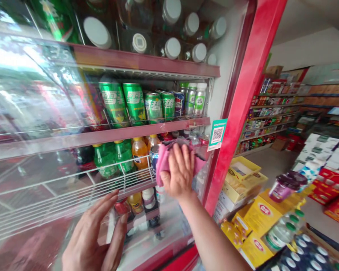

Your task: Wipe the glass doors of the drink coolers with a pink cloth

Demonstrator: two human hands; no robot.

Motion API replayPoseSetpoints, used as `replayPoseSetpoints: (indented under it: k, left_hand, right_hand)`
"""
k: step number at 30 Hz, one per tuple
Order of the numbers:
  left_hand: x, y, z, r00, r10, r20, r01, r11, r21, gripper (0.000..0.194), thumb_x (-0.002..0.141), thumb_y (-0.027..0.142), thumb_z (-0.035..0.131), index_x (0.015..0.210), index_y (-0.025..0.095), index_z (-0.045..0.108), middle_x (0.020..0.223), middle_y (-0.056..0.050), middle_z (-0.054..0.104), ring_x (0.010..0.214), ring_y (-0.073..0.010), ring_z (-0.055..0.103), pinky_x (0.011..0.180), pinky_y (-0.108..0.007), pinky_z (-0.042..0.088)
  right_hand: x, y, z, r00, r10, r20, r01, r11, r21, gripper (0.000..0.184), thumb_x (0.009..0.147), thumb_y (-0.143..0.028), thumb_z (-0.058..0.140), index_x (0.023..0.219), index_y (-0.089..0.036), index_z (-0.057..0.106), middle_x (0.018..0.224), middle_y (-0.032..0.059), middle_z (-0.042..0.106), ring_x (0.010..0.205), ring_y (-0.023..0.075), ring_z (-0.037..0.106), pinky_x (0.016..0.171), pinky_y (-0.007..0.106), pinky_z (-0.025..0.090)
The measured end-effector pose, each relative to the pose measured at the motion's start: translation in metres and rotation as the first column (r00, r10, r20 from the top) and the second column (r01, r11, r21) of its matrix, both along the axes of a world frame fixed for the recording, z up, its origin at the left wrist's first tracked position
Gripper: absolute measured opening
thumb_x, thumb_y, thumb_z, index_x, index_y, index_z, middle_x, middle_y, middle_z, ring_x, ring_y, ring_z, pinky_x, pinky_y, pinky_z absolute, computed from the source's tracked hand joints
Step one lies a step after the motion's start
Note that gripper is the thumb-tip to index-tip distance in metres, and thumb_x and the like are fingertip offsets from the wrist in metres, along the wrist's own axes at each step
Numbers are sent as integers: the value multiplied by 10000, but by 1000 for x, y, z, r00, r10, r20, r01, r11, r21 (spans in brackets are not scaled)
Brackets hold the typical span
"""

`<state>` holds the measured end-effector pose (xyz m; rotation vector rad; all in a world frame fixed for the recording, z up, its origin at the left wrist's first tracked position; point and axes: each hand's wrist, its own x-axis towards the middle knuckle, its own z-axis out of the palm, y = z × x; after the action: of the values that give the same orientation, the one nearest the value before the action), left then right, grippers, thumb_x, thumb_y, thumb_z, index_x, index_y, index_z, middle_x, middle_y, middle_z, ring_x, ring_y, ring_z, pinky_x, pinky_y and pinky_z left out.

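My right hand (179,171) presses a pink cloth (163,165) with a dark edge against the glass door (175,226) of a red-framed drinks fridge. Its fingers are stretched out over the cloth, holding it to the pane. Lower left, my left hand (93,233) is open, its fingers curved and apart, with nothing in it. Whether it touches the glass I cannot tell. Behind the pane stand green cans (134,103), orange drink bottles (139,150) and green bottles (103,160). The cloth and my right hand hide part of the lower shelves.
A red door frame (243,94) runs up the right side, beside a QR code sticker (217,134). A white wire rack (73,192) shows at left, amid street reflections. Yellow boxes (261,212), purple tubs (284,187) and capped bottles (282,233) stand at right, with stocked shelves (271,113) behind.
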<state>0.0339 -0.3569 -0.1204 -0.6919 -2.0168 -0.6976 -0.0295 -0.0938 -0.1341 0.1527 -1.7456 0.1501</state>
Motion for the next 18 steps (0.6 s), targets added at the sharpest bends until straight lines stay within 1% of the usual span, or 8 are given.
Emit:
replayPoseSetpoints:
  k: [2, 4, 6, 8, 11, 14, 16, 18]
  left_hand:
    - [0, -3, -2, 1000, 6, -14, -6, 1000, 15, 539, 1000, 254, 722, 1528, 261, 616, 1452, -130, 760, 1264, -280, 782, 1118, -438, 633]
    - [-1, -10, -5, 999, 29, -29, -28, 999, 28, 613, 975, 226, 749, 1566, 267, 592, 1479, -133, 743, 1310, -296, 758, 1163, -465, 603]
    - [-3, -19, -8, 997, 47, -58, -45, 999, 24, 706, 944, 204, 782, 1611, 274, 561, 1520, -141, 721, 1367, -318, 726, 1201, -497, 572]
    - [-7, -29, -7, 993, 63, -98, -62, 998, 10, 802, 922, 194, 803, 1666, 269, 514, 1582, -155, 684, 1434, -343, 686, 1243, -532, 542]
    - [-13, -42, 3, 980, 107, -165, -112, 993, -22, 885, 926, 190, 785, 1735, 257, 433, 1696, -171, 589, 1550, -386, 594, 1311, -602, 482]
    - [-16, -51, 19, 964, 133, -232, -148, 988, -50, 880, 945, 161, 732, 1755, 277, 405, 1754, -156, 528, 1624, -402, 515, 1330, -627, 462]
    - [-15, -55, 28, 955, 128, -268, -145, 988, -45, 866, 947, 135, 719, 1748, 265, 419, 1749, -162, 532, 1636, -393, 502, 1344, -605, 444]
    - [-13, -60, 33, 951, 120, -286, -135, 990, -35, 853, 947, 123, 722, 1741, 229, 431, 1739, -180, 539, 1643, -380, 492, 1363, -571, 416]
  right_hand:
    - [-4, 21, 11, 998, -56, -38, 51, 992, -114, 727, 1175, -483, 330, 1818, -150, 260, 1771, 220, 500, 1769, 372, 252, 1398, 695, 259]
    - [-8, 26, 21, 993, -102, -53, 89, 972, -218, 752, 1176, -493, 312, 1830, -137, 207, 1812, 253, 415, 1767, 412, 244, 1369, 748, 281]
    - [-10, 13, 29, 990, -129, -53, 108, 949, -297, 772, 1176, -496, 306, 1836, -125, 160, 1836, 274, 354, 1765, 441, 235, 1350, 782, 284]
    - [-11, -18, 32, 992, -122, -41, 102, 939, -330, 788, 1173, -487, 309, 1840, -114, 117, 1844, 284, 328, 1768, 460, 210, 1337, 809, 278]
    - [-12, -86, 27, 1000, -4, -8, 2, 984, -176, 797, 1155, -499, 372, 1839, -141, 172, 1818, 231, 418, 1771, 446, 206, 1366, 803, 219]
    - [-11, -144, 16, 989, 146, 19, -147, 984, 95, 717, 1117, -505, 504, 1774, -235, 407, 1747, 98, 568, 1759, 356, 282, 1447, 667, 115]
    - [-8, -160, 11, 979, 195, 59, -203, 961, 186, 671, 1103, -491, 560, 1733, -271, 482, 1723, 53, 602, 1738, 312, 337, 1464, 595, 101]
    - [-3, -152, 10, 971, 211, 113, -231, 949, 215, 682, 1117, -493, 555, 1754, -276, 445, 1715, 57, 612, 1716, 298, 383, 1460, 582, 136]
